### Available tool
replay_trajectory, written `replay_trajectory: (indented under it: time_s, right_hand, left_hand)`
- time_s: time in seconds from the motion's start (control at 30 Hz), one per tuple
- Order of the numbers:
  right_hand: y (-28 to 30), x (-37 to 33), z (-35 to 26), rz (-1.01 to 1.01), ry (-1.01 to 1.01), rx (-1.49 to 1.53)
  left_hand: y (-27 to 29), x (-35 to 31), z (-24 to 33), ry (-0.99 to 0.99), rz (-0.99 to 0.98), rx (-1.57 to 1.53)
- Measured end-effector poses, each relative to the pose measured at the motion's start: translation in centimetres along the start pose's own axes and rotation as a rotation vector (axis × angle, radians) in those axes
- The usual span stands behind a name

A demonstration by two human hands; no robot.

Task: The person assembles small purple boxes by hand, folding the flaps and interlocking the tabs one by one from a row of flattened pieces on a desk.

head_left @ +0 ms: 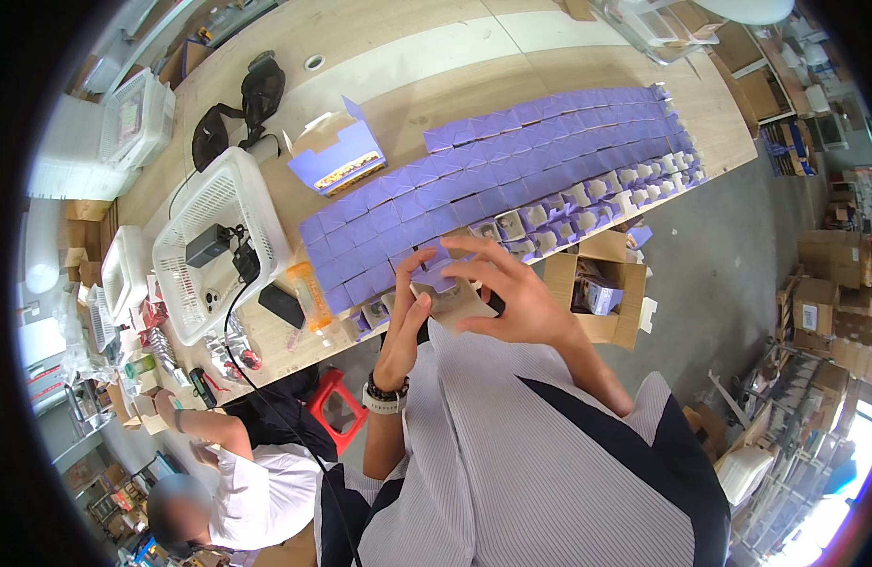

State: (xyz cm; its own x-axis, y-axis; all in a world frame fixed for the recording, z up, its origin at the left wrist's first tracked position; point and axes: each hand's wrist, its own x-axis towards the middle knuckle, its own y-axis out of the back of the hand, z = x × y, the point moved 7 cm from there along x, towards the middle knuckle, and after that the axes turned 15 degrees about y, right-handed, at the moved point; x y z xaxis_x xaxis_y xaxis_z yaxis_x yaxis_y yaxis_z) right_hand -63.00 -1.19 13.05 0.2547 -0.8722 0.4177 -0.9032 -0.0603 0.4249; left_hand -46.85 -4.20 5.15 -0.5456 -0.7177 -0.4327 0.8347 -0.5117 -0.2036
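Close to my body, at the table's front edge, both hands hold a small box (452, 304) with greyish-white sides. My left hand (404, 319) grips its left side between thumb and fingers. From the right, my right hand (513, 295) curls over it, fingers bent along its upper edge and thumb at the near side. What lies inside the box is too small to make out. Just beyond my hands stand tight rows of purple boxes (483, 170) with closed tops. Along their near edge, small boxes with lifted flaps (578, 203) show whitish insides.
Left of the rows are a purple display carton (337, 161), a white plastic basket (176, 283) with black devices and an orange-labelled bottle (310, 298). A cardboard carton (601, 298) stands right of my hands, below the table. A co-worker (256, 496) sits lower left near a red stool (337, 411).
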Motion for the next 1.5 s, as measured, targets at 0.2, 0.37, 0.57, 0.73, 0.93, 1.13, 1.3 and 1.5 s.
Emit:
replay_trajectory:
  time_s: [0.2, 0.37, 0.57, 0.73, 0.93, 1.13, 1.3, 1.5]
  right_hand:
    - [0.4, -0.9, 1.4, 0.005, 0.087, 0.216]
    - [0.4, -0.9, 1.2, 0.176, -0.117, 0.122]
    - [-0.3, -1.2, 0.1, 0.212, 0.023, 0.072]
    - [-1.3, -2.4, 0.9, 0.192, 0.102, 0.031]
    - [-1.2, -1.6, -0.5, 0.164, -0.139, 0.165]
    - [-1.7, -2.5, 1.0, 0.154, -0.014, 0.230]
    - [-2.9, -3.4, 2.9, 0.145, -0.243, 0.380]
    - [-2.6, -3.2, 2.2, 0.140, -0.018, 0.284]
  left_hand:
    - [-0.6, -0.3, 0.4, 0.053, -0.173, -0.135]
    - [-1.5, -0.8, 0.7, 0.047, -0.185, -0.118]
    - [-1.1, -1.1, 0.4, -0.035, -0.043, -0.082]
    - [-1.1, -1.0, 0.8, -0.060, 0.018, -0.015]
    - [-0.9, -1.4, 0.2, -0.004, -0.005, 0.195]
    - [-2.0, -1.9, 1.3, 0.086, -0.120, 0.065]
    - [-2.4, -2.1, -0.2, 0.125, -0.217, 0.041]
    - [-1.2, -1.4, -0.2, 0.151, -0.130, 0.094]
